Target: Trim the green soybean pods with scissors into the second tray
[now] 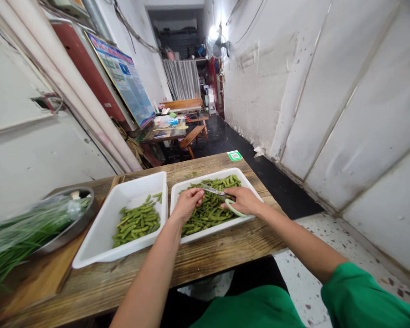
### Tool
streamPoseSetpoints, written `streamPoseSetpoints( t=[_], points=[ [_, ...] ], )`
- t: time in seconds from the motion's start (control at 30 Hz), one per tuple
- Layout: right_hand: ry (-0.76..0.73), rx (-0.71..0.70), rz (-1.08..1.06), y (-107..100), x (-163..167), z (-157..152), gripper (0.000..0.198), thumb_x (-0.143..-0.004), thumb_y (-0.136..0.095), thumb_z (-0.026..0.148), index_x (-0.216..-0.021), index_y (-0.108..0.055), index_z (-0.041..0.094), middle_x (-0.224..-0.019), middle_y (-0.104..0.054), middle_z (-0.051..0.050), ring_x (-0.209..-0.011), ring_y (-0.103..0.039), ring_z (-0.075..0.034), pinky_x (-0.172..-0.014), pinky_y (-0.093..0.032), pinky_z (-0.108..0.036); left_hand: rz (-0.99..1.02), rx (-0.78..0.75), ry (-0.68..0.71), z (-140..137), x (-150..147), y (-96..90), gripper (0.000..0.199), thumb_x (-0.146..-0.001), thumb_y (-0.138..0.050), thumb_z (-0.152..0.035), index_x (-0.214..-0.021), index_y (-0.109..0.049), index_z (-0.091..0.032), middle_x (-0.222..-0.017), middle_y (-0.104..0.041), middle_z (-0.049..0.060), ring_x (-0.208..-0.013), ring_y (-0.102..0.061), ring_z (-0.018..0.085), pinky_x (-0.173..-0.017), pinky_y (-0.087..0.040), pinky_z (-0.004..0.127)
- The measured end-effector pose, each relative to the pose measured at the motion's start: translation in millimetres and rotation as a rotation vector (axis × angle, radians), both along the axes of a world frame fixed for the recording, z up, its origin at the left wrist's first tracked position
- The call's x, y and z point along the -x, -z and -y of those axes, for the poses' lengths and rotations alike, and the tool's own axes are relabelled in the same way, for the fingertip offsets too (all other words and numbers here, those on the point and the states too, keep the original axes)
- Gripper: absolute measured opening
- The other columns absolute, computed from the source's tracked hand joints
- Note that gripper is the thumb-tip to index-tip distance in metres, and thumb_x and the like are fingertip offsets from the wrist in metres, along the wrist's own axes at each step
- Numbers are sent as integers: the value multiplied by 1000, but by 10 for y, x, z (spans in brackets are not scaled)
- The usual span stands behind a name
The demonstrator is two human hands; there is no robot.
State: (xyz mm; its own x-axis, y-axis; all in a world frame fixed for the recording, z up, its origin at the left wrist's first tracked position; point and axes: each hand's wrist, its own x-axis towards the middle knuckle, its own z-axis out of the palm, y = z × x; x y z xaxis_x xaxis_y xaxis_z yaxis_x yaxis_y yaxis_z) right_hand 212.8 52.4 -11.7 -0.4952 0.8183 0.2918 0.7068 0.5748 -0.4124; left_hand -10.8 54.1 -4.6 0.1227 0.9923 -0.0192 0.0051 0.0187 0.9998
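Note:
My right hand (pixel 243 201) is wrapped around scissors (pixel 235 210) with pale green handles. Their metal blades point left, toward my left hand (pixel 188 203). The left fingers are pinched together close to the blade tips; whatever is between them is too small to make out. Both hands are over a white tray (pixel 243 172) filled with green soybean pods (pixel 208 210). To its left stands a second white tray (pixel 99 246), deeper-looking, with a smaller heap of pods (pixel 138 221) toward its right side.
Both trays rest on a wooden table (pixel 225 241). At the left, a metal bowl (pixel 59 234) holds long green stalks in plastic, beside a wooden board (pixel 51 282). A QR code card (pixel 235 156) lies at the far edge. Beyond are a cluttered table (pixel 166 133) and a wooden stool (pixel 192 135).

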Motion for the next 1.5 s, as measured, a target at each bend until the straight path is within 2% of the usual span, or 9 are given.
streamPoseSetpoints(
  t=[0.13, 0.27, 0.53, 0.67, 0.83, 0.93, 1.07, 1.2, 1.5],
  points=[
    [6, 70, 59, -11, 6, -11, 50, -71, -57, 57, -105, -64, 20, -64, -62, -2, -58, -53, -15, -54, -30, -22, 48, 110, -38, -4, 8, 24, 25, -61, -71, -31, -69, -57, -12, -53, -51, -4, -42, -38, 2, -41, -25, 14],
    [-27, 109, 134, -68, 24, -33, 48, -69, -59, 58, -96, -68, 19, -63, -62, -4, -57, -52, -15, -52, -28, -22, 79, 280, -83, -2, 2, 57, 24, -58, -74, -24, -64, -55, -11, -49, -51, -3, -38, -36, 2, -37, -23, 13],
    [-103, 157, 178, -113, 58, -113, 38, -69, -60, 54, -76, -70, 17, -59, -61, -4, -52, -47, -13, -49, -27, -22, 132, 398, -156, -42, -10, 61, 12, -65, -64, -7, -60, -54, -10, -50, -52, 0, -41, -42, 3, -38, -30, 13],
    [-92, 141, 170, -86, 52, -131, 37, -70, -60, 52, -80, -70, 17, -58, -61, -3, -52, -47, -13, -50, -27, -22, 127, 352, -235, -76, 13, 92, 13, -62, -66, -8, -58, -53, -11, -47, -49, -3, -39, -40, 2, -37, -27, 13],
    [-8, 96, 126, -85, 17, -115, 50, -73, -57, 55, -103, -64, 16, -71, -64, -6, -61, -53, -15, -54, -30, -22, 106, 202, -306, -58, 15, 112, 18, -56, -74, -15, -64, -59, -10, -48, -50, -5, -37, -37, 1, -36, -26, 13],
    [-7, 88, 84, -101, 20, -88, 54, -70, -59, 57, -109, -60, 19, -73, -63, -4, -62, -53, -16, -55, -32, -22, 119, 154, -285, -26, -17, 89, 20, -59, -73, -21, -69, -59, -11, -54, -53, -4, -44, -47, 3, -43, -36, 14],
    [-14, 61, 90, -125, 54, -79, 52, -69, -62, 55, -108, -62, 20, -79, -64, -5, -66, -54, -16, -58, -34, -23, 142, 137, -222, 12, -69, 59, 21, -62, -72, -22, -74, -56, -13, -69, -61, 0, -63, -61, 11, -60, -49, 24],
    [-10, 57, 105, -123, 73, -105, 55, -68, -61, 57, -109, -62, 20, -81, -65, -6, -68, -55, -17, -61, -35, -24, 148, 130, -154, 23, -69, 43, 24, -59, -73, -18, -78, -60, -12, -67, -61, 0, -61, -60, 9, -60, -48, 22],
    [-52, 124, 29, -121, 68, -137, 53, -69, -58, 59, -104, -64, 19, -71, -64, -3, -59, -52, -14, -55, -34, -22, 110, 152, -89, 24, -43, 52, 24, -55, -77, -23, -67, -62, -9, -58, -60, 1, -53, -54, 7, -53, -44, 19]
  ],
)
